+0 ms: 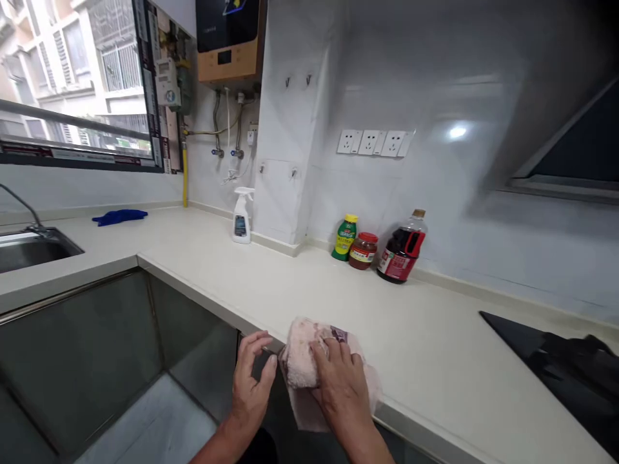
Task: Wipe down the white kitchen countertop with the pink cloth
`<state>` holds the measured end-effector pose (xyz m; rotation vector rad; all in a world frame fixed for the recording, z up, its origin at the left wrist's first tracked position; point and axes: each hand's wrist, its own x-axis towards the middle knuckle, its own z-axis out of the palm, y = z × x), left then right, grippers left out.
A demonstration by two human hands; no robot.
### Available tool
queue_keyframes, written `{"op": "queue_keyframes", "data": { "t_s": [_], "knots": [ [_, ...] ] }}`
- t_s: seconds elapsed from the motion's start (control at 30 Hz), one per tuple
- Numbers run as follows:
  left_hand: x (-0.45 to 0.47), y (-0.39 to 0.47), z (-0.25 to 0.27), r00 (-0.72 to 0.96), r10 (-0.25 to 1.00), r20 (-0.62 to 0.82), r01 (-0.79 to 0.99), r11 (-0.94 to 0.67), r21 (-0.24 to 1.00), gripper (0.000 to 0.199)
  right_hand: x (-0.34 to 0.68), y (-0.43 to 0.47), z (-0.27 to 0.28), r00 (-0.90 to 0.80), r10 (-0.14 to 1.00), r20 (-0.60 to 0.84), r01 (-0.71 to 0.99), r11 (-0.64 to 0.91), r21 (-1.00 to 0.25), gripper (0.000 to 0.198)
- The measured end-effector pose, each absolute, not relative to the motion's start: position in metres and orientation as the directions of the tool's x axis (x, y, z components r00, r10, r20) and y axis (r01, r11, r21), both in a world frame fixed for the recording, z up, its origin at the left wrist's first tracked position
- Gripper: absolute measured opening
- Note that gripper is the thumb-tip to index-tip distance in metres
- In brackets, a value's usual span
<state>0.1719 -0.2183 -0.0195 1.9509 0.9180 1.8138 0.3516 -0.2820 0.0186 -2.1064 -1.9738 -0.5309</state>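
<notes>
A pale pink towel (302,364), folded and fluffy with a dark patch, lies at the front edge of the white countertop, and part of it hangs over that edge. My right hand (342,381) rests on top of the towel with bent fingers pressed into it, gripping it. To the left of the towel, my left hand (253,374) hovers in front of the counter edge. Its thumb and fingers are apart, with nothing between them.
Along the wall stand a white spray bottle (242,219), a green bottle (345,238), a red-lidded jar (363,251) and a large dark sauce bottle (400,251). A black stove (546,361) is at right. A blue cloth (119,216) lies near the sink (29,251) at left.
</notes>
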Motion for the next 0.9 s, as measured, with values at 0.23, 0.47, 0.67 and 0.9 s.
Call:
{"op": "queue_keyframes", "data": {
  "t_s": [0.23, 0.47, 0.67, 0.9],
  "knots": [
    [0.173, -0.251, -0.035, 0.215, 0.502, 0.837, 0.337, -0.843, 0.419, 0.042, 0.355, -0.284, 0.01, 0.007, 0.923, 0.384, 0.997, -0.038, 0.074, 0.078],
    [0.225, -0.229, -0.009, 0.667, 0.341, 0.663, 0.375, -0.922, 0.097, 0.081, 0.403, -0.308, 0.014, -0.185, 0.865, 0.467, 0.878, 0.359, -0.316, 0.083],
    [0.255, -0.224, -0.001, 0.798, 0.398, 0.453, 0.408, -0.91, 0.079, 0.082, 0.495, -0.345, 0.017, 0.119, 0.806, 0.58, 0.898, 0.163, -0.41, 0.042],
    [0.297, -0.258, 0.019, 0.833, 0.168, 0.527, 0.281, -0.949, -0.142, 0.066, 0.589, -0.356, -0.041, 0.31, 0.808, 0.502, 0.936, -0.168, -0.308, 0.061]
  ]
}}
